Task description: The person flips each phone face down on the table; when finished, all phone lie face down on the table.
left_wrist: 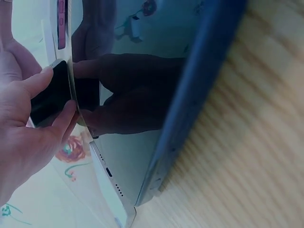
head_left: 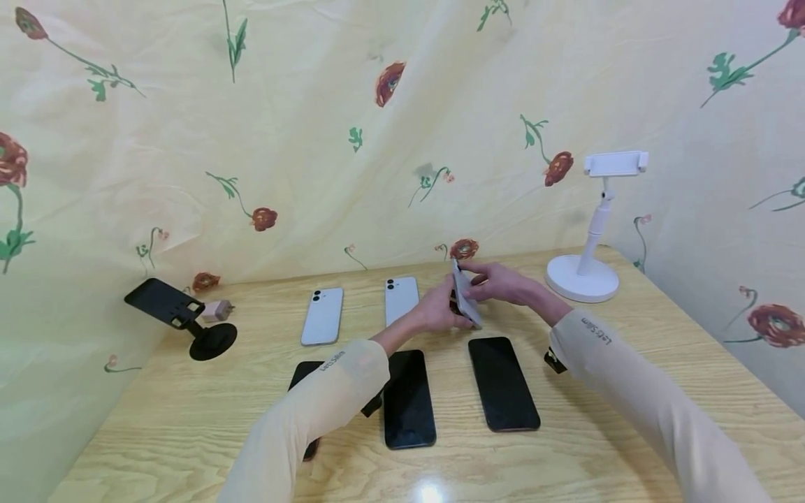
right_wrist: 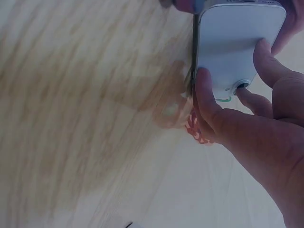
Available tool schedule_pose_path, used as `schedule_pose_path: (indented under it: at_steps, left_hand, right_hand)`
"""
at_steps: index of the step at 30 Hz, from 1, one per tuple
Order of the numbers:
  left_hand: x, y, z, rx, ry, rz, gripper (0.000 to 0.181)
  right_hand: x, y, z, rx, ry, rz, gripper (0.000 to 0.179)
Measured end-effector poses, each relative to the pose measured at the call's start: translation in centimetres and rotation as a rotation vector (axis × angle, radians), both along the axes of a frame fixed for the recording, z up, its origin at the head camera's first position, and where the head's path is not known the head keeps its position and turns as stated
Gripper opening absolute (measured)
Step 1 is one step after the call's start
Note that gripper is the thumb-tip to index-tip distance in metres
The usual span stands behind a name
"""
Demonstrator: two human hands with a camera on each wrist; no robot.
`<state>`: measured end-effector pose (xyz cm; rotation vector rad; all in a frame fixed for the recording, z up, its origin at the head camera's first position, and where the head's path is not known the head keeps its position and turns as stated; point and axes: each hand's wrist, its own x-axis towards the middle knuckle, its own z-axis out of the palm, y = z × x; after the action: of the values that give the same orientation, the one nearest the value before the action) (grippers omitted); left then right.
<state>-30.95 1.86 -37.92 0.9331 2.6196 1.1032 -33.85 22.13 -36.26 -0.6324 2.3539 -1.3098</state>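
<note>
Both hands hold one white-backed smartphone (head_left: pixel 467 297), tilted up on its edge near the back of the table. My left hand (head_left: pixel 438 307) grips its screen side and lower edge; in the left wrist view its dark screen (left_wrist: pixel 51 97) faces that hand. My right hand (head_left: pixel 503 283) grips it from the other side, fingers and thumb against the pale back (right_wrist: pixel 232 42) near the camera lens. Two white phones lie face down to the left, one (head_left: pixel 322 316) apart and another (head_left: pixel 401 297) partly behind my left wrist. A black-screened phone (head_left: pixel 409 398) lies under my left forearm.
Another dark phone (head_left: pixel 503 384) lies screen up before the hands; a third (head_left: pixel 305 374) is mostly hidden by my left sleeve. A black folding stand (head_left: pixel 214 341) and plug charger (head_left: pixel 216 311) are at left. A white phone stand (head_left: pixel 583 276) rises at back right, near the flowered cloth (head_left: pixel 314 140).
</note>
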Motion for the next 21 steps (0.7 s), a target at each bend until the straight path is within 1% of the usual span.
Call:
schedule_pose_path:
  at_steps: [6, 9, 18, 21]
  left_hand:
    - [0.22, 0.44, 0.10, -0.085, 0.059, 0.056, 0.081]
    - [0.31, 0.62, -0.02, -0.102, 0.076, 0.064, 0.081]
    - [0.48, 0.56, -0.31, -0.097, 0.054, 0.056, 0.081]
    - [0.50, 0.58, -0.33, -0.102, 0.052, 0.063, 0.082]
  right_hand:
    - [-0.08, 0.19, -0.02, 0.105, 0.062, -0.005, 0.074]
    - [-0.09, 0.22, -0.12, 0.142, 0.070, 0.005, 0.072]
    - [-0.05, 0.25, -0.39, 0.221, 0.090, 0.014, 0.072]
    - [-0.12, 0.21, -0.47, 0.236, 0.098, 0.014, 0.071]
